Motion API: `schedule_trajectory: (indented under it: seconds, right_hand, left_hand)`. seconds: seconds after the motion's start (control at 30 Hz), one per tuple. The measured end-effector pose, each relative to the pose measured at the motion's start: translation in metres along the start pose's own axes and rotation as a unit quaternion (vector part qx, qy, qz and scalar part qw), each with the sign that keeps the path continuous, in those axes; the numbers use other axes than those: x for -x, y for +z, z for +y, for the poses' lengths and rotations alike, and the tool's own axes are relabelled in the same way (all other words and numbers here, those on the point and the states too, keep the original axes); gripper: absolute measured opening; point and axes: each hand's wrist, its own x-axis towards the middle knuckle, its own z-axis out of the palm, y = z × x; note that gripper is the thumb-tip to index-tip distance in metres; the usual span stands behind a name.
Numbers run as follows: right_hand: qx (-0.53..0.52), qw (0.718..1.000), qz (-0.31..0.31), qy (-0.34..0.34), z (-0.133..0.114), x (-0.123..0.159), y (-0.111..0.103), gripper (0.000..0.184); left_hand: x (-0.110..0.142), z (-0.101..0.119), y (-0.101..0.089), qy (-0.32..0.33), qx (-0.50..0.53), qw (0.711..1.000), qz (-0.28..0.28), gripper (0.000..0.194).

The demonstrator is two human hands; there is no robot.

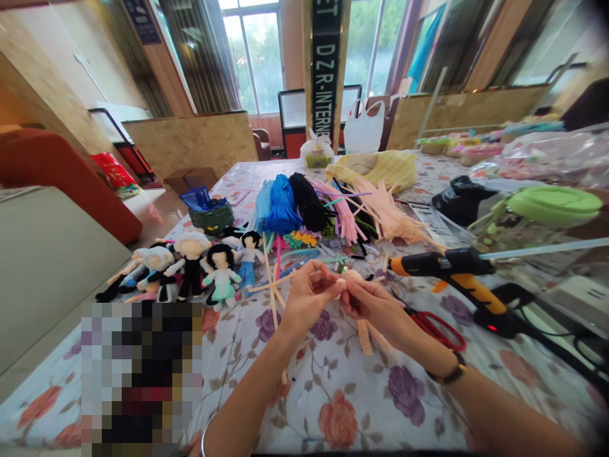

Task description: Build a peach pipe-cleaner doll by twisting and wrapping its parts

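Above the counter (314, 397), a small pale piece (341, 284), possibly chenille, is pinched by left hand (308, 297) and right hand (373, 303), fingers nearly closed; shaping seems under way, and steady pressure is called for.

Tall daylit windows (262, 60), dark curtains (202, 54), low marbled partitions (190, 143) and a brown armchair (261, 146) in the background

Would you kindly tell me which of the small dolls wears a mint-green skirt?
The frontmost black-haired doll; the rightmost black-haired doll wears blue trousers instead.
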Motion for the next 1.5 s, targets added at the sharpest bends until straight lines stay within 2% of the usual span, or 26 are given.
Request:
schedule_trajectory:
  seconds: [0.17,0.27,0.57,0.7,0.83,0.93,1.1,1.17,1.3,1.5]
  right_hand:
    - [-0.031,0.999,0.003,0.01,-0.002,0.001,0.002,0.043]
    - [-0.033,0.999,0.002,0.013,-0.004,0.001,0.002,0.042]
    - [-0.003,0.999,0.003,0.043,0.0,0.0,0.002,0.046]
    - [0.033,0.999,-0.012,0.04,0.0,0.0,0.002,0.048]
    - [0.088,0.996,-0.024,0.008,-0.001,0.001,-0.001,0.05]
    - [0.153,0.987,-0.016,-0.052,0.0,0.001,-0.004,0.049]
    - [0.251,0.955,0.068,-0.145,0.002,0.002,-0.008,0.031]
    - [0.245,0.954,0.074,-0.157,0.001,0.002,-0.008,0.026]
    - [0.193,0.968,0.045,-0.156,-0.001,0.003,-0.004,0.023]
    - [0.163,0.974,0.05,-0.147,-0.002,0.003,-0.003,0.022]
  left_hand:
    - [0.001,0.005,-0.001,0.042,-0.077,0.996,0.008,0.032]
    - [0.002,0.012,-0.003,0.047,-0.121,0.992,0.001,0.032]
    - [0.003,0.015,-0.005,0.063,-0.187,0.98,-0.014,0.027]
    - [0.002,0.015,-0.006,0.053,-0.168,0.984,-0.015,0.029]
    - [-0.001,0.014,-0.009,0.009,-0.094,0.995,-0.031,0.037]
    - [-0.002,0.014,-0.01,0.002,-0.1,0.995,-0.026,0.037]
    - [-0.002,0.009,-0.009,0.018,-0.102,0.995,-0.007,0.035]
    - [-0.002,0.007,-0.008,0.019,-0.079,0.997,0.005,0.036]
    - [-0.003,0.004,-0.006,0.023,-0.045,0.999,0.01,0.037]
    - [-0.001,0.003,-0.001,0.041,-0.065,0.997,-0.011,0.031]
